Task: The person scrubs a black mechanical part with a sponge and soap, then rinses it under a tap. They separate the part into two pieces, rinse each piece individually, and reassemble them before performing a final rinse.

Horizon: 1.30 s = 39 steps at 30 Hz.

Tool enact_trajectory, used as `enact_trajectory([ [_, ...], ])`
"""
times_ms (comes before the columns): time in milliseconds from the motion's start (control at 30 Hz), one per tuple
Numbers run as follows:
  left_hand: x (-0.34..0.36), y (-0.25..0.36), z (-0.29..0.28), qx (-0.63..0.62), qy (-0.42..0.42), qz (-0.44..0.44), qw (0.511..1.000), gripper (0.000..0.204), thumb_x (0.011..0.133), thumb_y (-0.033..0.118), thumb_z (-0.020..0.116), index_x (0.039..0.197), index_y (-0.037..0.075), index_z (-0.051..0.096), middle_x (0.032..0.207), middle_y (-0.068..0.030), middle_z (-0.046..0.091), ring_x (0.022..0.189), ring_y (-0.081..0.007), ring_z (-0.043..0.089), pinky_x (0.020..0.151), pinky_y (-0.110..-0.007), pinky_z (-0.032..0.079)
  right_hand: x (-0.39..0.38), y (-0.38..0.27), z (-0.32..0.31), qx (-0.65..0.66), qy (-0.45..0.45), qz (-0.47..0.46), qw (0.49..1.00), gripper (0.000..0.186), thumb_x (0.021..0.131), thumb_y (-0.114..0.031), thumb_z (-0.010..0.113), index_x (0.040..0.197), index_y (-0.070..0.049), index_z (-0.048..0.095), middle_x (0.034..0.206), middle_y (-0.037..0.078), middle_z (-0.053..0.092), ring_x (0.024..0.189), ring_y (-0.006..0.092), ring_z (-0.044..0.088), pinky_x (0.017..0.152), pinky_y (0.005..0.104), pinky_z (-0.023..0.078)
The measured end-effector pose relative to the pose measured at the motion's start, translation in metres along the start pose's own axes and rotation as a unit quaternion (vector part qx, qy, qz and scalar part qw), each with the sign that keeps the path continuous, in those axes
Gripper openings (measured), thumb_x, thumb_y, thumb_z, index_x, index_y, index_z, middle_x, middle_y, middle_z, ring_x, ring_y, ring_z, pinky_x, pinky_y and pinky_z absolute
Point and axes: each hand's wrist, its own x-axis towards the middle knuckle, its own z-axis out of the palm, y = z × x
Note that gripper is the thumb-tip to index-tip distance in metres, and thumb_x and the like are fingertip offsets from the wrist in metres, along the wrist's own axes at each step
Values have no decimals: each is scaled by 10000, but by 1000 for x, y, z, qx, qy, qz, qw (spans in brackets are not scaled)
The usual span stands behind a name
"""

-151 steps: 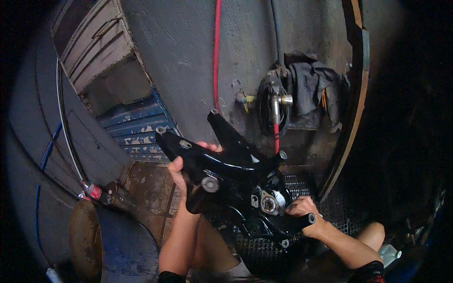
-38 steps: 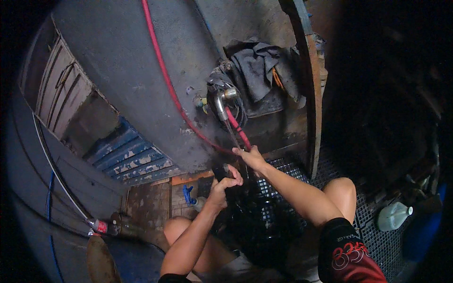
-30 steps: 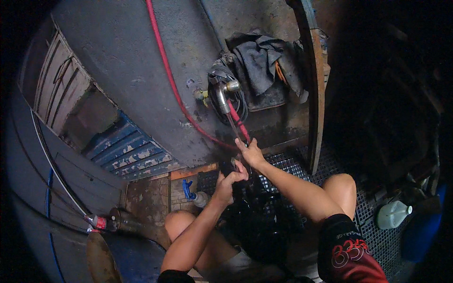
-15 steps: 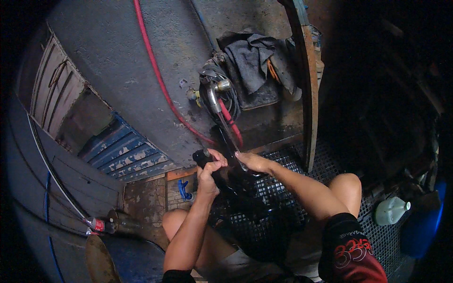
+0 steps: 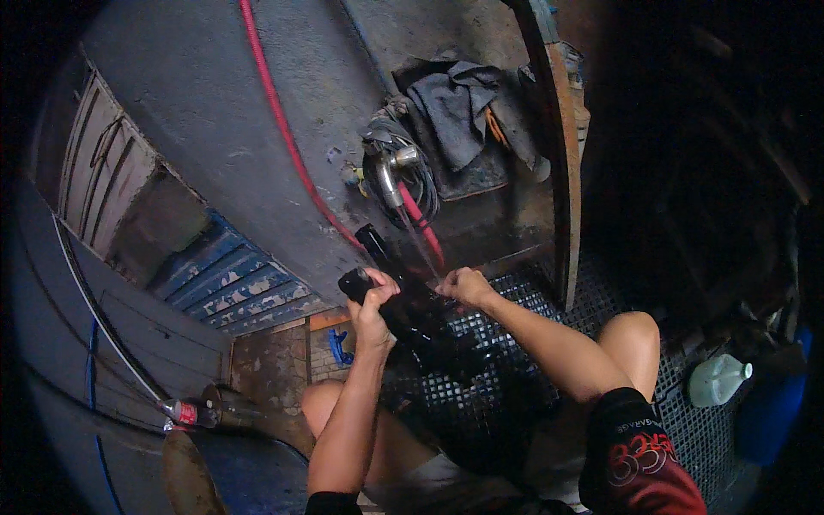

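Gripping hand, left: the left hand [image 5: 371, 300] is closed, its fingers wrapped round one end of the black part [image 5: 374, 244].
Black part: it runs from the left hand rightward and back toward the body, low between the two hands; another arm of it sticks up just beyond the left hand. Its near portion sinks into shadow, so its full outline cannot be told.
Right hand: the right hand [image 5: 466, 288] is partly curled, fingertips drawn together, to the right of the left hand. Whether it touches the part or pinches anything cannot be told.
Tap: the metal tap [image 5: 390, 182] stands beyond both hands, and its water stream [image 5: 419, 230] comes down to the right fingertips.
Progress: the water is on and the part is up in the left hand, close to the stream. How much of its surface is wetted does not show; the tap is not yet off, nor the part set down.
Around the hands: red hose [image 5: 290, 129] beyond the left hand, grey cloth [image 5: 461, 112] beyond the right, pale jug [image 5: 719, 381] well to the right hand's right.
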Motion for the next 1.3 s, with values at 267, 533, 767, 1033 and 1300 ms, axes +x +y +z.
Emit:
enact_trajectory([
  [267,13,-20,14,58,136,24,989,121,738,36,588,838,59,522,754,-38,530,706,-165,522,709,-306,438,1,-44,-38,-18,-53,-9,998,375,840,-311,670,1004,18,597,857,173,676,809,271,670,746,361,541],
  [533,34,-65,26,75,213,24,974,75,807,49,611,823,71,540,742,-6,564,665,-120,526,639,-279,429,-9,-61,-47,-40,-150,-176,972,283,888,-214,542,1000,17,661,928,132,687,844,237,653,791,346,512],
  [767,46,-90,41,133,244,45,959,110,777,57,649,856,28,580,767,9,578,688,-125,525,657,-291,427,2,-49,-55,40,-246,-70,966,402,879,-189,531,1214,29,576,1182,165,627,1106,244,573,967,337,427],
  [1033,60,-101,40,183,239,60,952,150,785,50,663,917,17,600,813,6,577,725,-127,518,664,-296,427,-9,-44,-54,-123,-150,-195,961,634,788,-299,642,1281,62,474,1240,290,557,1188,403,520,1000,423,420],
  [1300,68,-96,29,173,295,18,939,177,786,53,658,938,-11,593,847,-21,609,744,-142,552,688,-309,453,-19,-53,-52,-325,-132,-187,918,617,767,-362,680,1256,-35,494,1099,216,649,1136,386,556,1061,505,321],
])
